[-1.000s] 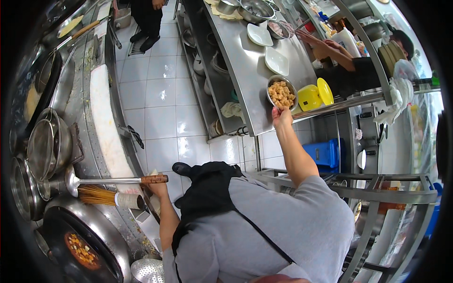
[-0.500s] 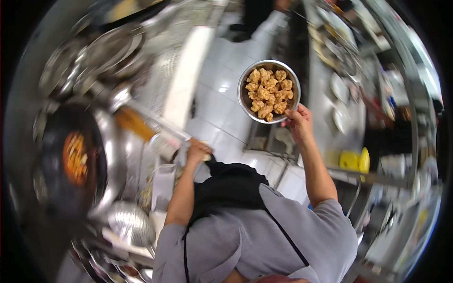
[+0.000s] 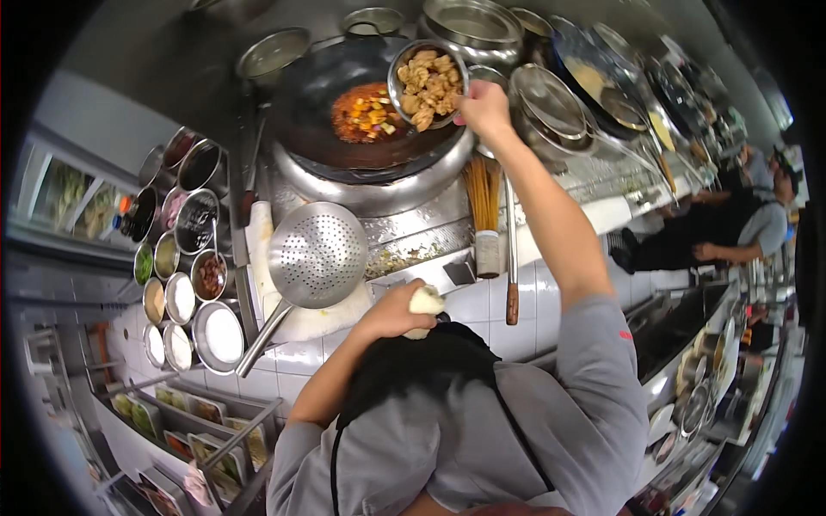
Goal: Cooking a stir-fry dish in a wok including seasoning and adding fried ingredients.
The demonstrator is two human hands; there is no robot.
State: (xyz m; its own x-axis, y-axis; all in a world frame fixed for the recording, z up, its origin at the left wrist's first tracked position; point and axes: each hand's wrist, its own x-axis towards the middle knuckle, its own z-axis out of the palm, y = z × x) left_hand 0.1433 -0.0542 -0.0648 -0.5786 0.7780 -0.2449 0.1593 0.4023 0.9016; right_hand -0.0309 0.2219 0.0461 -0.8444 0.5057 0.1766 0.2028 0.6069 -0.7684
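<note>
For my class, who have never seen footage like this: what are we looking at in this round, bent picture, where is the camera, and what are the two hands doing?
There is no machine here: a person is cooking with bare hands. The camera is worn on that person's head and looks down, so the grey shirt and dark apron fill the lower part. Its wide lens bends straight edges.

The right hand holds a metal bowl of fried pieces over a dark wok, which already contains reddish sauce with diced vegetables. The left hand grips a pale handle near the counter edge; what it belongs to is hidden.

On the counter lie a perforated skimmer, a bamboo brush and small seasoning bowls. Another person works at far right.
</note>
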